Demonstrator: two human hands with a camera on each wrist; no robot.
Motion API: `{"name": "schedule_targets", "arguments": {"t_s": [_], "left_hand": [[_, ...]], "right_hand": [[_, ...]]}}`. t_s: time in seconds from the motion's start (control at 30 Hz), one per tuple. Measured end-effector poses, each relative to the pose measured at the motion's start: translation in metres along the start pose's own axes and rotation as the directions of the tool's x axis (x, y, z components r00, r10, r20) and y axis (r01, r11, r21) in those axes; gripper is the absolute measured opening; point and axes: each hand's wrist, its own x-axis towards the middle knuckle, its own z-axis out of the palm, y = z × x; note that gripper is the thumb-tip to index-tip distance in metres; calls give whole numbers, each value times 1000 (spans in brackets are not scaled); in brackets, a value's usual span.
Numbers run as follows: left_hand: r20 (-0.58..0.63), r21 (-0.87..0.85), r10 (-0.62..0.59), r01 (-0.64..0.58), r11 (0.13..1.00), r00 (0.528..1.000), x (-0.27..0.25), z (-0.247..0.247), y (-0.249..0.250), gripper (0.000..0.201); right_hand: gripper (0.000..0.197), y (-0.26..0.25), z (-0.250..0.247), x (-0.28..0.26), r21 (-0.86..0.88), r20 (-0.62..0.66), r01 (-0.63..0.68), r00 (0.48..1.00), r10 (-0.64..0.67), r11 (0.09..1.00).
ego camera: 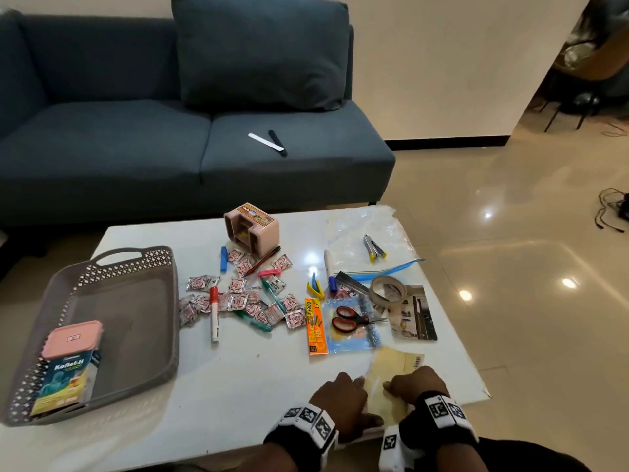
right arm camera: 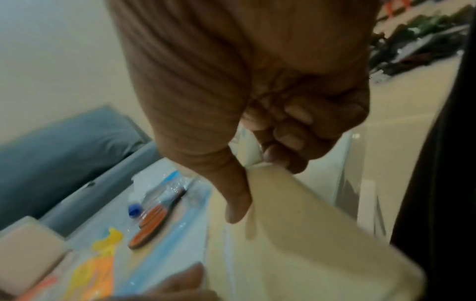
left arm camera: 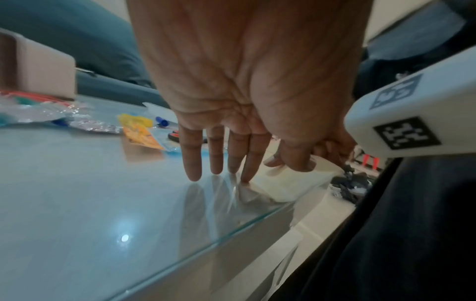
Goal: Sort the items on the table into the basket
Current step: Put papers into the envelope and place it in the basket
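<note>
A flat cream packet (ego camera: pixel 391 369) in clear wrap lies at the near edge of the white table (ego camera: pixel 238 369). My right hand (ego camera: pixel 391 386) pinches its right edge between thumb and curled fingers, and in the right wrist view that hand (right arm camera: pixel 257 183) holds the packet (right arm camera: pixel 309 234) tilted up. My left hand (ego camera: pixel 354 383) sits at the packet's left edge. Its straight fingers (left arm camera: pixel 193 163) touch the tabletop and the clear wrap beside the packet (left arm camera: pixel 283 183). The grey basket (ego camera: pixel 136 318) stands at the left and holds a pink-lidded tub (ego camera: pixel 73 338) and a blue medicine box (ego camera: pixel 64 383).
Mid-table lie several red-and-white sachets (ego camera: pixel 238 301), pens and a red-capped marker (ego camera: pixel 213 311). Further right are an orange clip pack (ego camera: pixel 316 330), scissors (ego camera: pixel 350 318), a tape roll (ego camera: pixel 388 289) and a photo (ego camera: pixel 415 315). A beige holder (ego camera: pixel 252 226) stands at the back, before a blue sofa (ego camera: pixel 170 148).
</note>
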Motion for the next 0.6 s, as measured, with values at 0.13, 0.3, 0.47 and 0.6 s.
{"name": "schedule_targets", "arguments": {"t_s": [0.13,0.3,0.47,0.6], "left_hand": [[-83,-439,-139,89,894,987,-8,-15,-23,100],[-63,-875,-170,27,483,983,-24,-55,-60,62],[-277,-952,-250,-228,205,928,-62,-96,-94,12],[-388,-921,-442,-352,164,809,-81,-116,-119,12]], "right_hand": [[61,0,-11,-13,282,-30,25,999,-18,959],[34,-30,-28,-58,601,-111,254,966,-236,758],[26,-75,-17,-106,864,22,178,921,-389,471],[29,-91,16,-117,880,204,44,864,-460,474]]}}
